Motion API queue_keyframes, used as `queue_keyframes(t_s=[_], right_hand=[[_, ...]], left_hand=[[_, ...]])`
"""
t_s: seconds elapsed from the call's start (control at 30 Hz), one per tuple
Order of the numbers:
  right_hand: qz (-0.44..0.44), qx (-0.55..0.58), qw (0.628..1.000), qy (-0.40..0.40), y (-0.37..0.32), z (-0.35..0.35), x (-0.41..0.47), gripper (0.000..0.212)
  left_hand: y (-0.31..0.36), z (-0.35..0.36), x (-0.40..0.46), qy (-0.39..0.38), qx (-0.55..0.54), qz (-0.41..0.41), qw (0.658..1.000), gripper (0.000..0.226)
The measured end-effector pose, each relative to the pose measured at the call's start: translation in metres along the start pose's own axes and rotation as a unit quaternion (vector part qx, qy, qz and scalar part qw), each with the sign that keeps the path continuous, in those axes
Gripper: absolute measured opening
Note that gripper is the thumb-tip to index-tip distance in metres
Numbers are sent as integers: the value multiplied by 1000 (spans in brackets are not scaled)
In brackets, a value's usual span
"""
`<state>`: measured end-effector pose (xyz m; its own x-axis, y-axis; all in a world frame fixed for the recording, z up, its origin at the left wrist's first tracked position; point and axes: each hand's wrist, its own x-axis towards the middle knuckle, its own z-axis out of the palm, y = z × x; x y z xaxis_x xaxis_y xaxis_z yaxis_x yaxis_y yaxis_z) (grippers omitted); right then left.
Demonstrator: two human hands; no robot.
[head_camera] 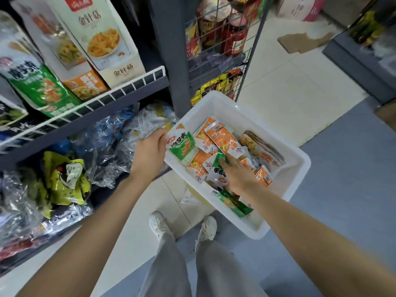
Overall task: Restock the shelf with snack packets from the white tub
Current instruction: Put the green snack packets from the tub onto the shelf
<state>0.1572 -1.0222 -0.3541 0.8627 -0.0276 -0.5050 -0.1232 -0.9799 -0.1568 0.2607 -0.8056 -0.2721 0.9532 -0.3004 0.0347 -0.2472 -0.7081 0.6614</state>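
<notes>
At six o'clock, nearest the camera, grey trousers (188, 269) and two white shoes (182, 227) are seen on a floor of pale tile and grey covering. Two bare forearms are stretched forward from the lower corners.

Just past the shoes, toward one o'clock, the white tub (285, 202) is seen, tilted, its near corner low. The right hand (237, 174) is laid into the tub with fingers spread and fairly straight, pressed on a green snack packet (220, 159) in the heap; nothing is plainly enclosed by it. Orange snack packets (222, 140) are piled around and beyond the fingertips, and another green packet (233, 203) is lying at the tub's near wall.

At eleven o'clock from that hand, the left hand (150, 151) is closed on the tub's left rim, its fingers curled over the edge, where a green-and-white packet (182, 144) is also held against the rim by the same grip.

At nine o'clock, the lower shelf (64, 133) is filled with crumpled clear wrapping (111, 151) and a yellow-green bag (66, 176). Above it, at ten to eleven o'clock, a white wire rail (111, 91) is fronting tall boxes (100, 39) and a green bag (40, 86).

Farthest, at twelve o'clock, a wire rack (216, 50) is stocked with red jars (234, 35) and yellow packets (214, 88). At one o'clock, flattened cardboard (304, 41) is lying on the floor.
</notes>
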Motion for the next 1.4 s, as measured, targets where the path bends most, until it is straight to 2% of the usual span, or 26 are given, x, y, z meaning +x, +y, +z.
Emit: queue_keyframes(t_s=[0.1, 0.17, 0.23, 0.33, 0.4, 0.47, 0.53, 0.67, 0.8, 0.93, 1.1, 1.2, 1.3, 1.4], right_hand=[[-16, -20, 999, -26, -3, -5, -4, 86], [-26, 8, 999, -25, -1, -8, -4, 57], [-53, -14, 998, 14, 1, -14, -7, 29], [-39, -28, 994, 96, 4, -20, -11, 23], [-26, 64, 982, 173, 1, -32, -15, 22], [-15, 183, 948, 259, -5, -51, -19, 19], [-2, 269, 915, 302, -13, -72, -22, 18], [1, 437, 861, 259, -34, -111, -21, 14], [-35, 503, 829, 242, -67, -147, -13, 21], [-96, 539, 804, 234, -114, -185, -1, 18], [-158, 534, 800, 225, -178, -230, 23, 24], [-187, 531, 796, 224, -213, -252, 37, 16], [-186, 522, 798, 237, -239, -266, 49, 13], [-184, 511, 804, 243, -258, -275, 57, 15]], left_hand=[[-5, -6, -3, 14, -31, -25, 999, 17], [-3, -8, -4, 18, -60, -43, 997, 18], [0, -9, -6, 25, -78, -57, 995, 19], [2, -10, -8, 30, -84, -60, 994, 18], [3, -13, -9, 34, -89, -62, 994, 18], [7, -18, -9, 41, -92, -61, 993, 19], [10, -27, -9, 58, -86, -55, 993, 20], [13, -49, -6, 109, -47, -44, 992, 19], [6, -80, -3, 167, -36, -43, 984, 20], [-12, -130, 7, 228, -27, -43, 972, 25], [-31, -204, 25, 276, 42, -25, 960, 25], [-48, -246, 41, 307, 75, -20, 948, 21], [-63, -275, 61, 280, 133, -19, 951, 23], [-75, -285, 81, 206, 204, -26, 957, 25]])
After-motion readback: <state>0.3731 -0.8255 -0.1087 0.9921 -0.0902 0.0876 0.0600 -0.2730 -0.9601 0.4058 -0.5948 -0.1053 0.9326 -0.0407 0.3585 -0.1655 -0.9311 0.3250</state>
